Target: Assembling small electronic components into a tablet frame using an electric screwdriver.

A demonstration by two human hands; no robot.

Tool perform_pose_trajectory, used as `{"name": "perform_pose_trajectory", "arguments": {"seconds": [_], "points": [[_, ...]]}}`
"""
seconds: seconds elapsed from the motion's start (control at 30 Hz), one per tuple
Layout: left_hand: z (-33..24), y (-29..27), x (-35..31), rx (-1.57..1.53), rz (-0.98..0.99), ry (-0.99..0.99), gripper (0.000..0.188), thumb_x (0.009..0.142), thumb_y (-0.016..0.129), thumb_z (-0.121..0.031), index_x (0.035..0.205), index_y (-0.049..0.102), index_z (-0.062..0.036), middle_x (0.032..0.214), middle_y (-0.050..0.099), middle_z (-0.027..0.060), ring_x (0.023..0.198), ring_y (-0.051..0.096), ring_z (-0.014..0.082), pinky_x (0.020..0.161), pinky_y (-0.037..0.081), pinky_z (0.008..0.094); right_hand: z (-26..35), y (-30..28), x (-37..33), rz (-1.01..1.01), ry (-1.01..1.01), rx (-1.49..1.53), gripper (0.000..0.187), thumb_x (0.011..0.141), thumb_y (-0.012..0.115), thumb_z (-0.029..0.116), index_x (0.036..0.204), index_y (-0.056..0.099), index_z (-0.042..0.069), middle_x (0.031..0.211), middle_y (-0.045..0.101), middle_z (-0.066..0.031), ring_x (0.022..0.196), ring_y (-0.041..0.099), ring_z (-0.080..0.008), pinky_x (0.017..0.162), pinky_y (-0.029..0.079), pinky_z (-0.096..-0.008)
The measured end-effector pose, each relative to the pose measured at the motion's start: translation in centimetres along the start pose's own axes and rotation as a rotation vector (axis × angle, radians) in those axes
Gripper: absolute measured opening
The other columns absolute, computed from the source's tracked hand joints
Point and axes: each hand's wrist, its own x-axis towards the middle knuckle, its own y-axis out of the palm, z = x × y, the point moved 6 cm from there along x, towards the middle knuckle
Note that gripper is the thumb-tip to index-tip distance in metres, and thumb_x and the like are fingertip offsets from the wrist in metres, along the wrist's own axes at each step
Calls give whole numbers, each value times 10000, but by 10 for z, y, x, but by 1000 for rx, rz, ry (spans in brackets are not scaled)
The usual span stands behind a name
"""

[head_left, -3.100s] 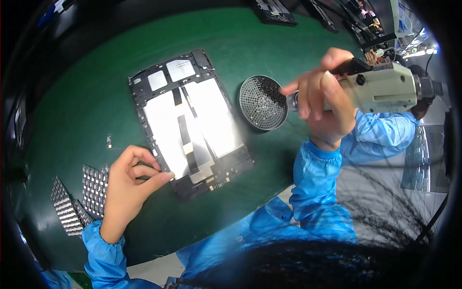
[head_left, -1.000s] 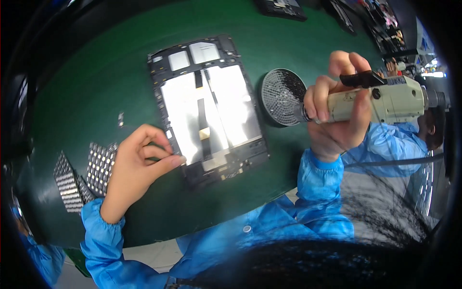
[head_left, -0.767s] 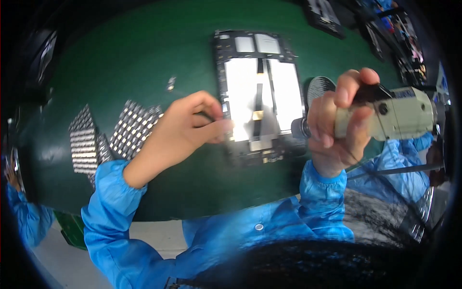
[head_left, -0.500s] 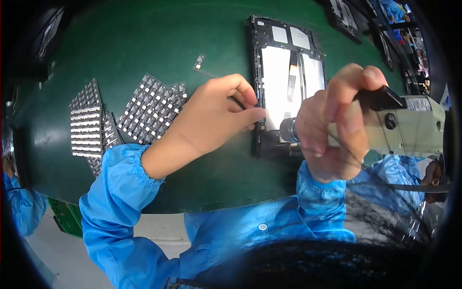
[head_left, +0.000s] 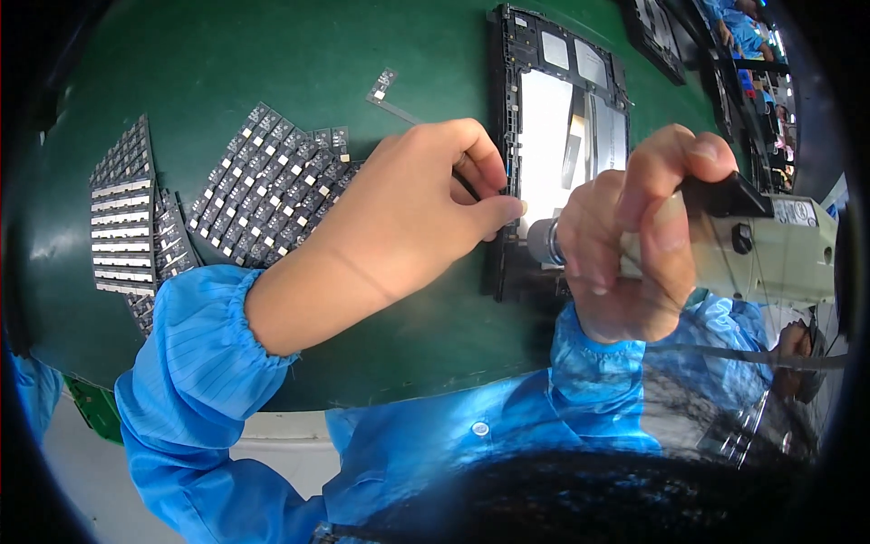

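Observation:
An opened flat black device housing [head_left: 509, 136] with silvery-white panels inside lies on the table, its long side running away from me. At its left edge is my left hand [head_left: 408, 199], thumb and fingers closed together there. Something thin and dark shows between those fingers, mostly hidden. My right hand [head_left: 625, 254] is wrapped round a pale green electric screwdriver [head_left: 770, 254] with a black lever, held over the near right part of the housing. Its round metal nose [head_left: 544, 243] points left toward the thumb of my left hand; the bit cannot be made out.
Left of my left hand lie sheets of small black circuit pieces [head_left: 263, 181], with more striped sheets [head_left: 122, 222] farther left. A single L-shaped strip [head_left: 382, 86] lies beyond my left hand. Another black housing [head_left: 654, 41] sits at the far right. Someone in blue [head_left: 748, 32] is in the background.
The view has shifted: the sheets appear farther left and the housing farther right and up. My left hand stays at the housing's left edge; my right hand keeps the screwdriver.

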Motion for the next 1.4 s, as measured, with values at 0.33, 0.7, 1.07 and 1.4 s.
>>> {"name": "perform_pose_trajectory", "arguments": {"seconds": [0.33, 0.7, 1.07, 1.4], "points": [[1, 2, 2, -18, 2, -18, 227, 846, 702, -99, 929, 541, 39, 853, 603, 84, 744, 637, 130, 641, 496, 233, -3, -4, 2, -26, 27, 11, 391, 909, 543, 83, 1268, 415, 174, 846, 435, -9, 393, 358, -95, 367, 298, -240], [-1, 0, 1, 5, 2, 18, 199, 837, 696, -66, 920, 549, 40, 857, 608, 81, 752, 625, 127, 632, 490, 240, -4, -3, 1, -12, 13, 3, 367, 925, 547, 117, 1265, 420, 169, 852, 449, -13, 395, 369, -95, 368, 307, -240], [-1, 3, -1, 14, 4, 2, 188, 835, 690, -57, 922, 552, 35, 855, 607, 75, 766, 639, 138, 649, 503, 244, -9, -3, -3, -49, 0, -2, 305, 937, 537, 160, 1218, 418, 172, 814, 446, 10, 400, 357, -86, 373, 307, -225], [1, -1, -2, 7, -2, 15, 183, 833, 671, -25, 955, 547, 31, 890, 607, 72, 783, 623, 125, 678, 508, 241, -13, 3, -1, -68, 100, 150, 364, 850, 655, 69, 1137, 441, 137, 723, 469, 10, 407, 334, -90, 371, 291, -227]]}}
